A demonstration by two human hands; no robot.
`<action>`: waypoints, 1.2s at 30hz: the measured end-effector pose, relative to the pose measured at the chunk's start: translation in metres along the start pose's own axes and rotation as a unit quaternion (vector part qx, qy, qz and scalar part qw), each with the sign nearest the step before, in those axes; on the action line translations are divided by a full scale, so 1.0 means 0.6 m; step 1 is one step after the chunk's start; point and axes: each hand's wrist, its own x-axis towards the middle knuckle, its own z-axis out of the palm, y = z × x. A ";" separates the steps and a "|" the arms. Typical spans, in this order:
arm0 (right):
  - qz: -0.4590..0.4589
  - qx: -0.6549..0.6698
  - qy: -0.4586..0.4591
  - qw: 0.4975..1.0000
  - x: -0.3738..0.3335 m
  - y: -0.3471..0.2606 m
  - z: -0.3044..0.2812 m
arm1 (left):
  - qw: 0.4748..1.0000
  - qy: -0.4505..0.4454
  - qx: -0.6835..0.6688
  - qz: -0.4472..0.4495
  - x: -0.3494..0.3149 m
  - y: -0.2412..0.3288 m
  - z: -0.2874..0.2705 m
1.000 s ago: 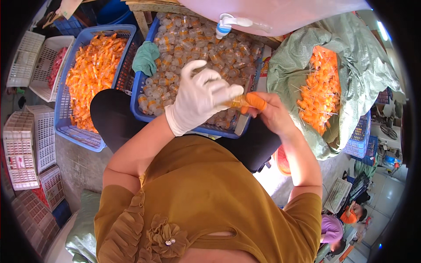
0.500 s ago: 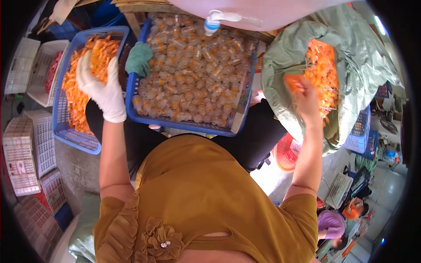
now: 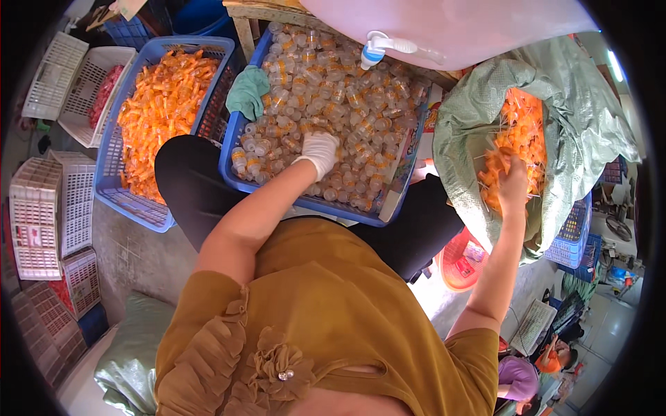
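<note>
My left hand (image 3: 319,154), in a white glove, reaches into a blue tray (image 3: 298,196) full of small clear plastic bottles (image 3: 326,90) with orange bands. Its fingers curl down among the bottles, and what lies in them is hidden. My bare right hand (image 3: 513,182) is at the mouth of a green woven sack (image 3: 472,104). Its fingers are closed on an orange piece (image 3: 501,154). Below and around it lie many more orange pieces (image 3: 522,118), some with thin white sticks.
To the left stands a blue basket (image 3: 109,184) heaped with orange-filled pieces (image 3: 166,90). A green cloth (image 3: 248,90) hangs on the tray's corner. A white tap (image 3: 378,48) juts over the tray. White crates (image 3: 41,215) are stacked at the left; a red basin (image 3: 461,267) sits below the sack.
My left hand has moved right, from above the left basket into the bottle tray. My right hand stays at the sack and has moved slightly. The whole view has shifted.
</note>
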 end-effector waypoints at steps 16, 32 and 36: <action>-0.240 0.558 0.009 0.795 0.100 -0.419 -0.115 | 0.647 0.173 -0.735 0.103 -0.084 0.042 -0.205; -0.116 0.722 -0.026 0.681 0.130 -0.445 -0.009 | 0.650 0.197 -0.726 0.109 -0.061 0.051 -0.195; -0.095 0.742 -0.044 0.662 0.132 -0.442 -0.009 | 0.652 0.193 -0.726 0.107 -0.061 0.051 -0.196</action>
